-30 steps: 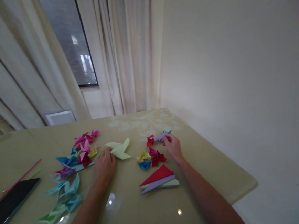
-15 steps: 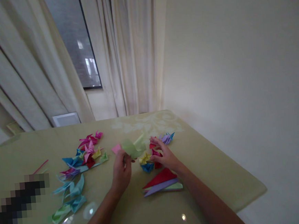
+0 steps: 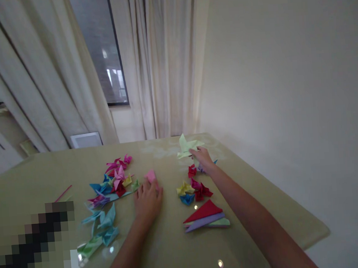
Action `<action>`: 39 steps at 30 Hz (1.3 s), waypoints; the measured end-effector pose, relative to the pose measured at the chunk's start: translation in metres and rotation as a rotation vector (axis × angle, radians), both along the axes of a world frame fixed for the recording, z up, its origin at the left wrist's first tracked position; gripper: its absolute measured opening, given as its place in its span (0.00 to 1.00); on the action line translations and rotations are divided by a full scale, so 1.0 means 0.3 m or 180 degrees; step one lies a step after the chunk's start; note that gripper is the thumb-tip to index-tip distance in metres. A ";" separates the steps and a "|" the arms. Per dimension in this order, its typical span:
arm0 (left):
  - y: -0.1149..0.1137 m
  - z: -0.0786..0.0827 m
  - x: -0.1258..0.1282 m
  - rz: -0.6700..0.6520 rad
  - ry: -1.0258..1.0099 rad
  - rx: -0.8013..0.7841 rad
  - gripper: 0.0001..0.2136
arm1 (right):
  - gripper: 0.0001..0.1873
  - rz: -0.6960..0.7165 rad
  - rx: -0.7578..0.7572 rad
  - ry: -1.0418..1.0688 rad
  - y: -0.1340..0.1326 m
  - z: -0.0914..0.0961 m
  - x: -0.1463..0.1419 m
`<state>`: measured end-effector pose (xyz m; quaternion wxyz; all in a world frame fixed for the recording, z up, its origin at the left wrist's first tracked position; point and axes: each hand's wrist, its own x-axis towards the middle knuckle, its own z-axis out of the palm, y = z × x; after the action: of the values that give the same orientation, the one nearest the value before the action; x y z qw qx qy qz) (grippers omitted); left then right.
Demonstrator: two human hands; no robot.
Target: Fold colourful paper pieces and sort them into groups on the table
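Aqua paper birds [image 3: 108, 218]: lower left of the frame, on the table [image 3: 169, 242]; well apart from both hands, so best left undisturbed.
Bright origami cluster [image 3: 119, 176]: left of centre, pink, crimson, blue and yellow folds lying close together; a sideways sweep of the nearby left hand could catch their points.
Left hand [image 3: 148, 199]: centre of the frame, low over the table, fingers spread and slightly bent, not closed. Whether they press on paper cannot be told; a light, flat touch would hold without creasing.
Pink folded paper [image 3: 150, 175]: just beyond those fingers, its near end covered by them.
Yellow origami [image 3: 185, 188]: right of centre, just above a blue fold [image 3: 187, 199] and beside red folds [image 3: 203, 190]; a raised forearm should spare this group.
Pale-green origami bird [image 3: 184, 146]: above and right of centre, one wing pointing up; thin paper, so it likely handles best by a thick, folded part.
Folded paper triangles [image 3: 204, 219]: lower right of centre, red, lilac and mint, overlapping.
Right hand [image 3: 203, 159]: fingers pinching the bird's near edge; keep the wrist high, since lilac origami [image 3: 201, 169] lies partly hidden beneath it.
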<state>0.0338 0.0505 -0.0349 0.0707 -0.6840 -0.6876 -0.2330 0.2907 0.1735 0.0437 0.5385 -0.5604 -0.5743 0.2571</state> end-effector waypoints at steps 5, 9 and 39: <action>0.004 0.022 -0.022 -0.0234 0.0336 -0.0198 0.13 | 0.11 -0.0502 0.0060 -0.0316 0.044 -0.003 0.045; 0.023 0.020 -0.044 -0.0276 0.0416 -0.0210 0.17 | 0.19 -0.0612 0.0424 -0.0514 -0.100 -0.063 0.108; -0.238 0.074 0.280 -0.2646 -0.0112 -0.0443 0.10 | 0.22 0.0724 0.0557 -0.1179 -0.310 -0.123 0.183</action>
<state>0.1177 -0.0209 -0.0126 -0.0873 -0.9023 -0.3684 -0.2063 0.3456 0.0805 0.0068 0.4381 -0.4810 -0.7428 0.1581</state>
